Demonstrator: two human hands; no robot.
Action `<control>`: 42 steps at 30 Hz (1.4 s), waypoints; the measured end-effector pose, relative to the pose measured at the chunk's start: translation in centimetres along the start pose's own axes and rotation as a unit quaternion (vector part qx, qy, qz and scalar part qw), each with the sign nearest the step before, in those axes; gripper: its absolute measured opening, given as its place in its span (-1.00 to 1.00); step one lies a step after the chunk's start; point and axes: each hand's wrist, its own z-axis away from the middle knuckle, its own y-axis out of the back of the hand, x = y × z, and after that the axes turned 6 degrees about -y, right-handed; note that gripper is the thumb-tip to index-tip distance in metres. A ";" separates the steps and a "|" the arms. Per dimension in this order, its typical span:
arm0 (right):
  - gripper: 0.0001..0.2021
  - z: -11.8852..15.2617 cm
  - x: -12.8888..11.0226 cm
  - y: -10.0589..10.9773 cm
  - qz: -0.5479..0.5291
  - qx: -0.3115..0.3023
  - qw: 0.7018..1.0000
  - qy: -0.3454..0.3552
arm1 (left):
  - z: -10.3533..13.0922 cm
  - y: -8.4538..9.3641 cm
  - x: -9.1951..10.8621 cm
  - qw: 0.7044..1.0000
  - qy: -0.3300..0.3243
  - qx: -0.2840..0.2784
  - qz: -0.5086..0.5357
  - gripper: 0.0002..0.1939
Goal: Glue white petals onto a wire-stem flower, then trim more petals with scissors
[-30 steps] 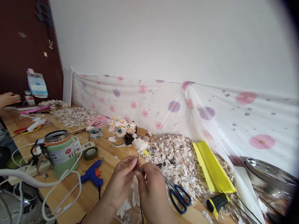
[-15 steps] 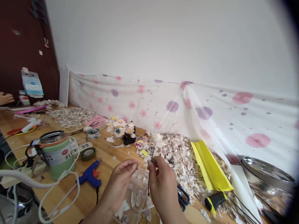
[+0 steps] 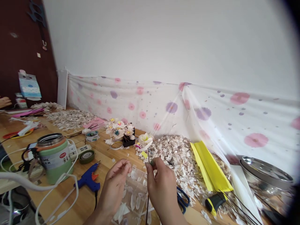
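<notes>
My right hand point(image 3: 162, 184) pinches the thin dark stem point(image 3: 147, 207) of a white flower point(image 3: 145, 139) between thumb and forefinger. The flower stands upright above the fingertips, its pale yellow-green centre showing. Just to the left is my left hand point(image 3: 114, 184), apart from the stem, with fingers curled and their tips together; whatever they hold, if anything, is hidden. Below and between both hands lies a clear plastic tray point(image 3: 138, 187) with loose whitish petals. Dark blue scissor handles point(image 3: 183, 200) show beside my right wrist.
A blue glue gun point(image 3: 88, 178) and a green jar point(image 3: 55, 161) with white cables stand left. Finished flowers point(image 3: 119, 128) sit at the back. Right are heaped petals point(image 3: 178, 156), yellow paper point(image 3: 212, 167), a black-yellow handle point(image 3: 215, 203) and a metal bowl point(image 3: 264, 175). Another person's hand point(image 3: 4, 102) shows far left.
The flower in my right hand has shifted left and turned, so its centre now faces me. More of its stem shows below the hand. The view has swung slightly right.
</notes>
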 end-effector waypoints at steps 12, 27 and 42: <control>-0.78 0.1 -0.5 -1.1 -0.237 -0.167 0.952 -0.098 | -1.8 -0.8 -0.3 0.975 -0.052 -0.100 -0.193 -0.71; -0.89 0.3 -0.9 -1.6 -0.107 -0.189 0.974 -0.065 | -1.9 -1.0 -0.8 0.997 0.008 -0.025 -0.079 -0.70; -0.86 -0.7 0.6 1.4 -0.127 -0.007 0.987 0.096 | -1.7 -0.9 -1.1 0.979 -0.075 -0.059 -0.182 -0.77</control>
